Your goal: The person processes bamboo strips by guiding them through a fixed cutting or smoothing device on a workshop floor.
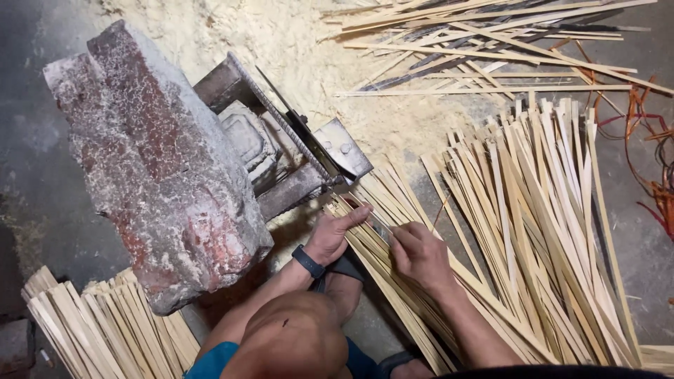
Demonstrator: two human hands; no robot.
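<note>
bamboo strips (393,238), left hand (330,235) flat on them, right hand (419,254) seemingly pinching one

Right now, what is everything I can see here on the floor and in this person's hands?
Stone block: one, grey with red patches, left of centre.
Metal cutting jig: one, grey, beside the block.
Bamboo strips: many, pale yellow, fanned across the right.
Stacked strips: one bundle, pale, bottom left.
Loose strips: a scatter, top right.
Sawdust: a pale heap, top centre.
Wires: several, orange-red, right edge.
Wristband: one, dark, left wrist.
Left hand: on strips by the jig.
Right hand: pinching a strip.
</note>
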